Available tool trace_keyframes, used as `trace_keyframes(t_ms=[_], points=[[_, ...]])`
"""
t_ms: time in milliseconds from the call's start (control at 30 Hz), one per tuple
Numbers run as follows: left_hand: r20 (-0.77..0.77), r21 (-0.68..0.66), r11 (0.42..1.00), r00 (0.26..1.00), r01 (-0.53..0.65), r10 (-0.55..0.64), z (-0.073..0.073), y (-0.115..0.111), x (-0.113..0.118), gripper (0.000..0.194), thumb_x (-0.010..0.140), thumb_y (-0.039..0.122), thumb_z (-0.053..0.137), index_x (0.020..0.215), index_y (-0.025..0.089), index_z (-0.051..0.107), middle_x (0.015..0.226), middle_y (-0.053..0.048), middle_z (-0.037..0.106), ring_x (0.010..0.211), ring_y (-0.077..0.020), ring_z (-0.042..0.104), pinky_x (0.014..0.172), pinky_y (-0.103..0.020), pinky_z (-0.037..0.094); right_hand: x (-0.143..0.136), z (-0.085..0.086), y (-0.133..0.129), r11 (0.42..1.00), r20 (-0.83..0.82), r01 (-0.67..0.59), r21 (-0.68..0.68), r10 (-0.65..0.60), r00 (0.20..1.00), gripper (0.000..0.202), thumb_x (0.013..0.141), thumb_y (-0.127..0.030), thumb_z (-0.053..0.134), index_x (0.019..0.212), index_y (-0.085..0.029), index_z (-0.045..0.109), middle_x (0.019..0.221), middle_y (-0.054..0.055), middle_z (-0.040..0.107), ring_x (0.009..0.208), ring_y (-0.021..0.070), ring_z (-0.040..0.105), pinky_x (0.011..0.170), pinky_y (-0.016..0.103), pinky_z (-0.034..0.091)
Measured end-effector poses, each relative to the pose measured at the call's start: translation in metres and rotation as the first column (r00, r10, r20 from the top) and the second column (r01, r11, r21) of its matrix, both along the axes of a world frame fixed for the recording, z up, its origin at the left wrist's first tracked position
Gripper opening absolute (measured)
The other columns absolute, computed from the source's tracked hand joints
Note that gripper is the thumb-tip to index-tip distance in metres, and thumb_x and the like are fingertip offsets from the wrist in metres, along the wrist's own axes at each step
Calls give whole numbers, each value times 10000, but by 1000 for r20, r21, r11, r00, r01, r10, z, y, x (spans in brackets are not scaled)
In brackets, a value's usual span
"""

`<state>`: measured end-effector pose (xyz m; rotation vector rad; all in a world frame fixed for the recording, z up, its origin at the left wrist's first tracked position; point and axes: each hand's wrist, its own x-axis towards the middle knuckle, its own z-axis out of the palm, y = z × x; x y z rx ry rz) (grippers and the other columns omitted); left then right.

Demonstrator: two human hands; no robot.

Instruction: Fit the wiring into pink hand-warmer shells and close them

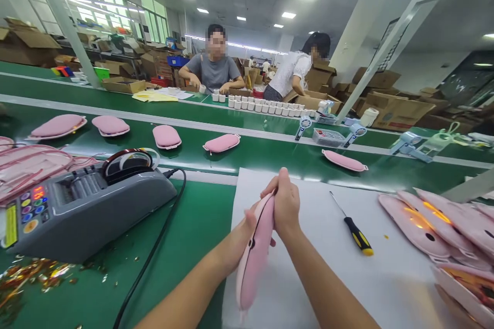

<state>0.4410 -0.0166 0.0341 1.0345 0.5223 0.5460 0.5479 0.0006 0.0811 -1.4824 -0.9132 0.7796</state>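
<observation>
A pink oval case [259, 259] is held on edge above the white sheet [309, 277], its dark seam facing up and a small black spot along it. My left hand [239, 239] grips its left side, the thumb pressed near the seam. Around the upper right part wraps my right hand [286, 203], with some fingertips hidden behind the case. A screwdriver [357, 234] with a black and yellow handle lies on the sheet to the right.
A grey tape dispenser [104, 205] with a black cable stands at left. Pink cases [219, 143] sit along the green belt [270, 157]. Pink shells [420, 226] are piled at right. Two people work beyond rows of white containers [266, 108]. A metal post [380, 56] slants at right.
</observation>
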Motion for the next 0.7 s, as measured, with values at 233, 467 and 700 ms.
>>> trace_keyframes(t_ms=[233, 467, 700], points=[[-70, -216, 976, 997, -36, 22, -8, -9, 20, 1021, 712, 866, 109, 1261, 74, 448, 640, -26, 416, 568, -56, 432, 575, -177, 349, 3, -25, -15, 995, 375, -103, 21, 87, 923, 727, 789, -650, 179, 400, -78, 402, 450, 32, 445, 464, -33, 364, 595, 155, 316], [-127, -279, 960, 992, -41, 6, -9, 1, 19, 889, 791, 782, 55, 1145, 98, 498, 669, -22, 416, 568, -56, 461, 591, -179, 369, 4, -26, -9, 998, 254, -50, -47, 61, 965, 679, 811, -590, 217, 404, -83, 412, 444, 36, 451, 463, -9, 417, 551, 144, 350], [-147, -447, 886, 967, 122, -207, -4, 6, 9, 819, 758, 824, 90, 823, 83, 433, 634, -30, 447, 441, -91, 436, 428, -203, 328, 13, -16, -24, 989, 521, -80, 127, 2, 854, 604, 819, -489, 230, 479, -73, 506, 553, 26, 536, 584, -34, 440, 724, 146, 340]])
